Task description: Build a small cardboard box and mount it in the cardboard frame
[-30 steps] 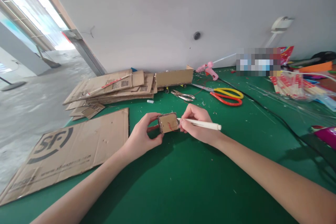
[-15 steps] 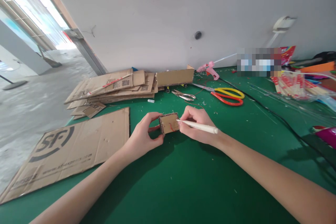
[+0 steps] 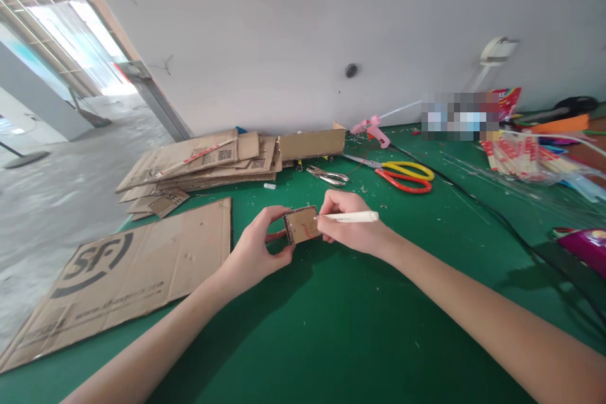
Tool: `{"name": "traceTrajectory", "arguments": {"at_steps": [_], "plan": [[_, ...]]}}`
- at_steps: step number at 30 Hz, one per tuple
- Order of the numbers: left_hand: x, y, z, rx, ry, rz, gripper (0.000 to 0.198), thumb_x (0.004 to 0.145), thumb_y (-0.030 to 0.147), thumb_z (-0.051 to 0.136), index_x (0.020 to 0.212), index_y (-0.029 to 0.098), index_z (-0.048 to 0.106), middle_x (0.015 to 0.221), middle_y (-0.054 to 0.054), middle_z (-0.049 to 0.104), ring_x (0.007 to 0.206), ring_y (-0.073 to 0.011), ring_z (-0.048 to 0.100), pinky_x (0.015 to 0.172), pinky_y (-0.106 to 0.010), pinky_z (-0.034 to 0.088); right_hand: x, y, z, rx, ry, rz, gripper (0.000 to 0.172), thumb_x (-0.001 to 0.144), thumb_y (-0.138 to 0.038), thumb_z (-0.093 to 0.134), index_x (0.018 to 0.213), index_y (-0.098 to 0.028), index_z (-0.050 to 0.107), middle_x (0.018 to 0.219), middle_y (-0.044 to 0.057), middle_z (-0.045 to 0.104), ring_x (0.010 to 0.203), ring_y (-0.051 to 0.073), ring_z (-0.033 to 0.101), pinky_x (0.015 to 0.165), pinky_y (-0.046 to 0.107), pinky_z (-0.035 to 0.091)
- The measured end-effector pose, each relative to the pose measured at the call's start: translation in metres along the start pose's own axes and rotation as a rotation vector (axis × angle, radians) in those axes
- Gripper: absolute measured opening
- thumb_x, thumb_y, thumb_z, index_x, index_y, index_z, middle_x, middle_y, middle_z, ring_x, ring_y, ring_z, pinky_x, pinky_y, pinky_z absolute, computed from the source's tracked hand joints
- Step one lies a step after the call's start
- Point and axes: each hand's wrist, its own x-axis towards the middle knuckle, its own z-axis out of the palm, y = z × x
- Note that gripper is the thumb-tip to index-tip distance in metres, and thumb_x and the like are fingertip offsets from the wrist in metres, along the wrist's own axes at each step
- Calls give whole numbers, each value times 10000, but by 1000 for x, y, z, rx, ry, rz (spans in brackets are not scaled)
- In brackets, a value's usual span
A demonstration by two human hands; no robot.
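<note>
My left hand [image 3: 260, 243] grips a small cardboard box [image 3: 301, 227] by its left side, thumb below and fingers above. Red marks or a bit of red wire show on the box's face; I cannot tell which. In my right hand [image 3: 348, 221] is a white marker pen [image 3: 357, 217], pinched near its tip. The tip rests at or very close to the right part of the box's face. Both hands are just above the green table [image 3: 341, 315].
Flat cardboard with a printed logo [image 3: 142, 278] lies left, and stacked cardboard [image 3: 199, 161] behind it. Farther back are a cardboard strip [image 3: 312, 143], pliers [image 3: 327, 175], red-and-yellow scissors [image 3: 402, 175] and a pink glue gun [image 3: 374, 131]. A black cable [image 3: 502, 224] crosses the right side.
The marker has swung to a flatter angle in my right hand, its tip still by the box. The whole view has shifted slightly; the left hand keeps its hold.
</note>
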Motion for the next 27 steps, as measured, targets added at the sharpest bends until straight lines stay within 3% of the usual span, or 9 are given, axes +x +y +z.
{"name": "traceTrajectory", "arguments": {"at_steps": [5,8,14,18,23,27], "plan": [[4,1,-3,-83,-10,-110,462,718,193,629,1149,206,463,1201,-86,585,1180,-229,569,920,-389,560,4,-1,-2,395,87,-106,149,757,-206,592,672,-205,470,521,-28,622,468,129,597,462,251,490],[5,1,-4,-129,-1,-145,453,724,212,635,1139,205,452,1189,-92,587,1182,-236,568,916,-409,563,5,-3,-5,503,161,-149,145,781,-236,607,703,-207,488,545,-43,618,475,121,590,441,234,473],[4,1,-2,-77,112,-64,476,720,173,631,1151,220,434,1246,-91,525,1227,-229,523,973,-419,523,5,-2,-5,397,287,-90,195,813,-323,630,768,-227,466,437,-93,532,351,92,482,350,193,381],[3,-3,-3,-31,154,-12,510,725,165,627,1185,221,415,1312,-99,475,1253,-225,497,1013,-418,489,3,-2,-2,362,300,-93,202,797,-344,661,813,-221,502,501,-75,570,420,103,540,394,205,430],[3,-7,-3,28,101,-1,507,742,187,623,1202,219,410,1313,-102,496,1239,-218,519,1050,-426,452,-1,-4,5,379,209,-182,178,844,-375,602,829,-204,555,575,-38,597,496,122,579,442,240,470],[3,-9,-12,172,-46,-78,541,788,305,620,1276,216,404,1284,-113,573,1223,-250,546,1057,-455,433,-1,-6,9,367,284,-161,197,858,-400,589,875,-220,513,563,-57,577,474,111,554,432,227,451]]}}
